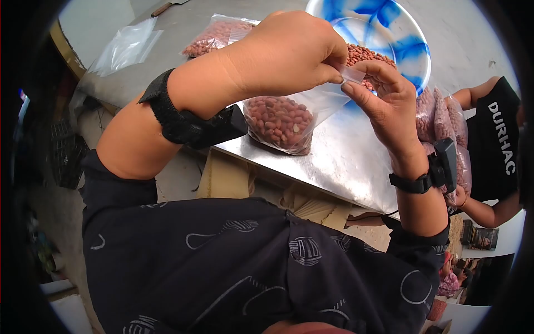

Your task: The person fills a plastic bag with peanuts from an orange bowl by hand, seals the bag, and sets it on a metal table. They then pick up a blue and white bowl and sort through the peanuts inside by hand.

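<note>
A clear plastic bag of reddish peanuts (pixel 278 123) rests near the front edge of the metal table, its upper part stretched up toward the right. My left hand (pixel 303 53) reaches across above it and pinches the bag's top edge between thumb and finger. Close beside it, my right hand (pixel 386 100) holds the same edge between thumb and index finger. Both hands are closed on the plastic. Behind them a blue and white basin (pixel 410 39) holds loose peanuts (pixel 364 54), partly hidden by my hands.
Another peanut bag (pixel 214 38) lies behind my left forearm, with empty plastic bags (pixel 127 45) farther left and a tool (pixel 162 8) beyond. Filled bags (pixel 443 119) are stacked at the table's right, where a co-worker's hand (pixel 459 197) touches them.
</note>
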Demonstrator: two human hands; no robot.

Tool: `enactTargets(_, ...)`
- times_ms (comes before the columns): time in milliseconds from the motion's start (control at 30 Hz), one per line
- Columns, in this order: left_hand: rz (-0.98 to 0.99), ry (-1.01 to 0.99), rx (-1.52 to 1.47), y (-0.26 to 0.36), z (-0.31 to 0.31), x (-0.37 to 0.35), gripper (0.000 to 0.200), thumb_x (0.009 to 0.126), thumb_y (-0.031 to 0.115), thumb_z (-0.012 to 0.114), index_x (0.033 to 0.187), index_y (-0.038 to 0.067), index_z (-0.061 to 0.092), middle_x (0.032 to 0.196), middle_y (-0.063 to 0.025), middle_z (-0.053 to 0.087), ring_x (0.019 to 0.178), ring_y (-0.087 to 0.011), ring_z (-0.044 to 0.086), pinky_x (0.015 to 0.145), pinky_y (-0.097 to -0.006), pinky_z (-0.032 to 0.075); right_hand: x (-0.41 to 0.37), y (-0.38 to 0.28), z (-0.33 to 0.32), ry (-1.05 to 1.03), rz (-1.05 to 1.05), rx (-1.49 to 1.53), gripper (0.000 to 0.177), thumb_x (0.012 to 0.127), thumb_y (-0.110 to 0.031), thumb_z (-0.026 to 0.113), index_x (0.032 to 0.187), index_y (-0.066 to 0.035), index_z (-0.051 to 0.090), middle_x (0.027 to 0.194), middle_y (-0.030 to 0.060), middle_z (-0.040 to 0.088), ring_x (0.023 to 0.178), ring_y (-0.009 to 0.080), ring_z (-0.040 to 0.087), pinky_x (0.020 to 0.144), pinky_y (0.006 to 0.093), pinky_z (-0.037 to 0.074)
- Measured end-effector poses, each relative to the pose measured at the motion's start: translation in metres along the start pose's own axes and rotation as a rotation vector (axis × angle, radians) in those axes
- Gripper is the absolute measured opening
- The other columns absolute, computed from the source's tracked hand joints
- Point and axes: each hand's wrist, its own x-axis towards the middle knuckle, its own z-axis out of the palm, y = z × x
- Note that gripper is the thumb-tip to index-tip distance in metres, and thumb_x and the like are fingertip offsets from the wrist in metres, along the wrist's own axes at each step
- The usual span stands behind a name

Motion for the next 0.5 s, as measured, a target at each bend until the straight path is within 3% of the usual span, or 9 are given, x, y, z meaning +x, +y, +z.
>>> enactTargets(300,0.168,0.099,0.086,-0.008,0.005,-0.004,0.010,0.078,0.013,0.067,0.082,0.004,0.063,0.081,-0.0089,0.062,0.077,-0.0272,0.059,0.068,-0.0371,0.046,-0.004,0.005,0.001,0.032,-0.064,-0.089,0.012,0.079,-0.010,0.072,0.082,-0.001,0.064,0.076,0.0036,0.065,0.073,0.0109,0.059,0.068,0.0239,0.047)
enactTargets(500,0.154,0.213,0.276,-0.015,-0.004,-0.028,0.012,0.076,0.015,0.070,0.082,0.010,0.061,0.084,-0.0018,0.060,0.084,-0.0224,0.056,0.072,-0.0352,0.040,-0.004,-0.001,0.003,0.057,-0.054,-0.082,0.012,0.080,-0.008,0.071,0.080,0.000,0.063,0.075,0.0050,0.064,0.072,0.0120,0.059,0.067,0.0247,0.046)
